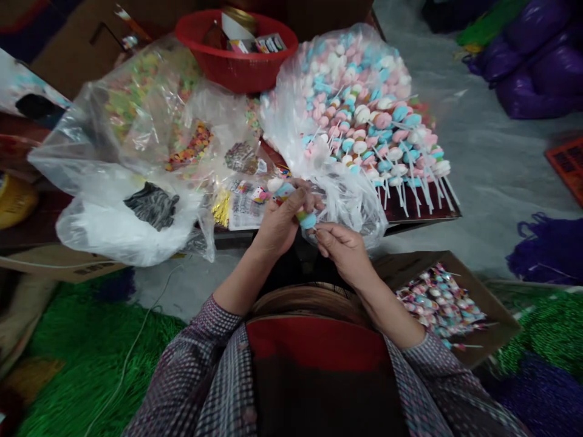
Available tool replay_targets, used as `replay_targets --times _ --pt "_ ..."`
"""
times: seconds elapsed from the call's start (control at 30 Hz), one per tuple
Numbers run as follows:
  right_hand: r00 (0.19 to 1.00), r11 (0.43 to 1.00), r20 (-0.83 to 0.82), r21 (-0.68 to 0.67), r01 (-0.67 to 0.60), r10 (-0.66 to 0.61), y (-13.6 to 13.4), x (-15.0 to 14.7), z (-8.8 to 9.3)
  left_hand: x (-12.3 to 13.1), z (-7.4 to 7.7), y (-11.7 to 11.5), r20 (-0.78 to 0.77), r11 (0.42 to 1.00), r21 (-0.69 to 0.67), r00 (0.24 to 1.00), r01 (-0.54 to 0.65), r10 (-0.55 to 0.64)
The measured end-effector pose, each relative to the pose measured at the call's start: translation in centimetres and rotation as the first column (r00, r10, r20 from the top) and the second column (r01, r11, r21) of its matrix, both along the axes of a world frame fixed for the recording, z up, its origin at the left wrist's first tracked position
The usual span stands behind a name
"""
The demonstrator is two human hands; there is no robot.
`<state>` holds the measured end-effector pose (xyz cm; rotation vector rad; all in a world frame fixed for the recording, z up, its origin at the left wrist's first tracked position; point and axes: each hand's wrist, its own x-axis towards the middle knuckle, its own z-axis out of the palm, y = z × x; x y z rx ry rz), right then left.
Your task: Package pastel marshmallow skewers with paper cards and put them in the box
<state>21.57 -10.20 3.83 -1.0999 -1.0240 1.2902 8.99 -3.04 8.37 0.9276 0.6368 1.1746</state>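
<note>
No word, brand or number can be read here, though print shows on several surfaces. A pale sheet (248, 215) near the middle carries rows of fine grey type, too small and blurred to make out. At lower left, a cardboard box (54, 262) bears a short run of dark characters along its side, illegible at this angle. Inside a red basin (237, 77), a small packet (271, 44) shows dark-and-white printing that yields no letters. At the far left edge, a yellow tub (18, 203) has faint darker marks; whether they are lettering or a picture cannot be told.
</note>
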Motion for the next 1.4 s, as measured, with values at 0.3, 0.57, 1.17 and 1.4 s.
replay_targets --times 0.3,0.57,1.17,1.4 --pt "0.947 0.995 0.308 0.079 0.067 -0.088 0.1 0.4 0.6 -0.4 -0.5 1.0 -0.038 0.998 0.041 0.998 -0.042 0.043" --pt "0.969 0.998 0.242 0.020 0.052 -0.055 0.1 0.2 0.2 -3.2 -0.3 1.8 0.027 0.997 0.059 0.999 -0.047 0.045" --pt "0.911 0.900 -0.353 -0.293 -0.322 0.212 -0.4 -0.9 0.8 -2.4 -2.0 1.4 -0.066 0.994 0.009 0.991 -0.113 0.113" --pt "0.907 0.889 -0.328 -0.283 -0.360 0.262 -0.5 -0.4 0.5 -4.9 0.0 2.4 0.045 0.989 0.073 0.991 -0.130 0.127"
